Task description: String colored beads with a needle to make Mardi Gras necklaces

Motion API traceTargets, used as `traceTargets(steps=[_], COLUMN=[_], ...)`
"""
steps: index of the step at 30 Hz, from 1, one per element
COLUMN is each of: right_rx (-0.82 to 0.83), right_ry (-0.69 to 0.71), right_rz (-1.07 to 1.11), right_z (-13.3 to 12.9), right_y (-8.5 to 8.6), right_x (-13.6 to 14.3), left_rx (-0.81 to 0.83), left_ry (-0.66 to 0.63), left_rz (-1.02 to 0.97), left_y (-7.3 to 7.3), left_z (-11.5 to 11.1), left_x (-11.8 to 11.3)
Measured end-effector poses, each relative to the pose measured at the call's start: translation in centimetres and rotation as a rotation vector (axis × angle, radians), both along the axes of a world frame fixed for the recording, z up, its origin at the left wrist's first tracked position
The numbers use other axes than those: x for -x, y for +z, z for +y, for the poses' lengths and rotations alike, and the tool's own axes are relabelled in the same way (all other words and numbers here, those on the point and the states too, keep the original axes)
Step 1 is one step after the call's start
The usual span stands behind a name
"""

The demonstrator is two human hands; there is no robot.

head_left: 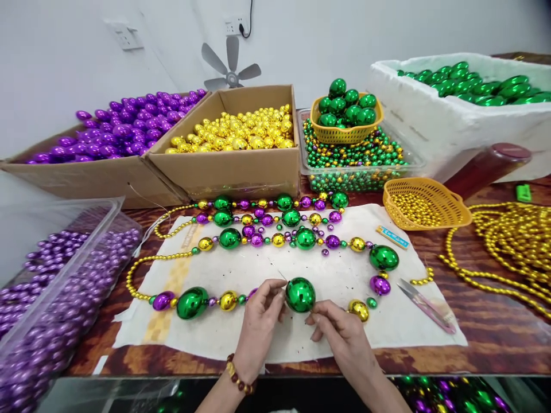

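A large shiny green bead (300, 295) sits between my two hands over the white cloth (241, 269). My left hand (267, 307) is pinched at the bead's left side, where a thin needle or wire end sticks up; what its fingertips grip is too small to name. At the bead's right side my right hand (331, 324) is closed, its fingertips hiding what they hold. Strung green, gold and purple beads run left from my left hand, including a large green one (191, 303), and loop back above. A gold bead (359, 310) lies just beyond my right fingers.
Scissors (426, 305) and a yellow basket of small gold beads (451, 215) are at right, near gold bead strands (508, 241). Cardboard boxes (224, 172), a clear bead tub (365, 172) and a foam box (430, 123) stand behind. Purple beads (86, 287) fill a left bin.
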State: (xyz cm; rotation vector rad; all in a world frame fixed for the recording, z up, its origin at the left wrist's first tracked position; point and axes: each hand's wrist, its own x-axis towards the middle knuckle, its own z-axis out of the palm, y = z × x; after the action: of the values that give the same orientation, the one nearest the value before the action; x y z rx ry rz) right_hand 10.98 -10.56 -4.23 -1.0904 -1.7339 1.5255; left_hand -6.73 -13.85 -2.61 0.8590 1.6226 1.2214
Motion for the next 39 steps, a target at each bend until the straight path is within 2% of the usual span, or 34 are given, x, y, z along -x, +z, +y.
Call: traceTargets(steps=[3, 9, 18, 23, 27, 32, 39], right_rx=[-0.024, -0.028, -0.010, -0.020, -0.118, -0.183, -0.246], right_ry=[-0.002, -0.037, -0.058, -0.085, -0.064, -0.060, 0.027], right_rz=[0.009, -0.045, -0.038, -0.038, -0.029, -0.029, -0.083], right_z=[0.0, -0.2, -0.2, -0.1, -0.5, -0.5, -0.3], right_y=[-0.1, -0.5, -0.4, -0.2, -0.8, -1.5, -0.8], right_x=[0.2, 0.6, 2.1, 2.2, 2.7, 3.3, 2.7], left_rx=[-0.007, 0.008, 0.012, 0.024, 0.072, 0.061, 0.020], left_ry=[0.021, 0.019, -0.005, 0.084, 0.121, 0.126, 0.150], left_rz=[-0.095, -0.165, -0.417, -0.450, -0.529, -0.584, -0.663], left_y=[0.8, 2.2, 2.3, 3.3, 4.0, 3.6, 2.6], left_z=[-0.3, -1.3, -1.5, -1.7, -1.9, -2.1, -1.8], left_x=[0.7, 1.3, 1.1, 1.0, 1.4, 2.5, 3.1])
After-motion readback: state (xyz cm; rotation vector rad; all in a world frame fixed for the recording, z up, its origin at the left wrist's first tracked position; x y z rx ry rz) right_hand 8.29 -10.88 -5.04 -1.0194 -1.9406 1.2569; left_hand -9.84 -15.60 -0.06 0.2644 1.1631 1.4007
